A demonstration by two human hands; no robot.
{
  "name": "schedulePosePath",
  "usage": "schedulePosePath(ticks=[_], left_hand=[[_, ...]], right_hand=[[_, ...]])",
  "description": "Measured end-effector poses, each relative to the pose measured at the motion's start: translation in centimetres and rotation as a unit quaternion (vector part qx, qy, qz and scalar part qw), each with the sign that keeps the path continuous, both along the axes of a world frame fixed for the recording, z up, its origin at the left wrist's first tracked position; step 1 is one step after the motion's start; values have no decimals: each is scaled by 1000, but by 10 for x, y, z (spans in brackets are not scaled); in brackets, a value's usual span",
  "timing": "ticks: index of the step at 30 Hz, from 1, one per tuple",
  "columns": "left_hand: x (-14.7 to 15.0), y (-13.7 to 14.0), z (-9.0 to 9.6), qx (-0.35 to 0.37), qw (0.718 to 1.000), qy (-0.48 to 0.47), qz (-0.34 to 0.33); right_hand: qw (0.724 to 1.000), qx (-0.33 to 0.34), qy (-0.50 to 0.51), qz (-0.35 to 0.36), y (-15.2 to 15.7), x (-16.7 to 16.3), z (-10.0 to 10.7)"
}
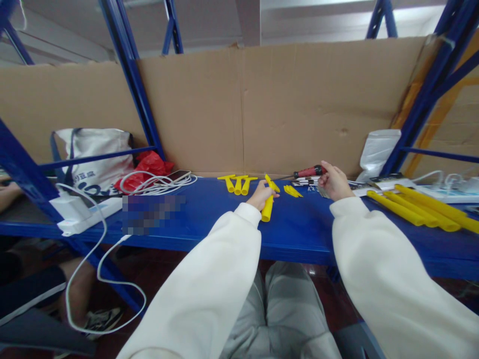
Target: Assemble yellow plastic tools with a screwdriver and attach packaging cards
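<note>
My left hand is closed around a yellow T-shaped plastic handle, its wide round end toward me and its crosspiece past my fingers. My right hand has its fingers curled together; what they hold, if anything, is hidden. Beside those fingers is the end of a red and black screwdriver, its shaft pointing left. I cannot tell whether the hand touches it. Several yellow T-shaped handles stand in a row left of my left hand. Between my hands lie small flat yellow pieces.
Several long yellow tubes lie on the blue table at right, near a white pouch. A cardboard wall closes the back. At left are a cloth bag, white cables and a power strip. Another person sits at far left.
</note>
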State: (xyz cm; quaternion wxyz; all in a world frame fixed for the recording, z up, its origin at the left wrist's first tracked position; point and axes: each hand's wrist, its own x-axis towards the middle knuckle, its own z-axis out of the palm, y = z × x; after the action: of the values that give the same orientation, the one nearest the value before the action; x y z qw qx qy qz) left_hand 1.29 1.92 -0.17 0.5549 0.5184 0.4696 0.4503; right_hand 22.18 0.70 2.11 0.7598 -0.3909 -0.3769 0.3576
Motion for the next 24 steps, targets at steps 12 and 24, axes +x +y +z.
schedulePosePath(ticks=[12,24], left_hand=[[1,-1,0,12,1000,8,-5],[0,14,-11,87,991,38,91]], right_hand=[[998,-52,40,-1,0,-3,-1],[993,-110,-17,-50,10,14,-11]])
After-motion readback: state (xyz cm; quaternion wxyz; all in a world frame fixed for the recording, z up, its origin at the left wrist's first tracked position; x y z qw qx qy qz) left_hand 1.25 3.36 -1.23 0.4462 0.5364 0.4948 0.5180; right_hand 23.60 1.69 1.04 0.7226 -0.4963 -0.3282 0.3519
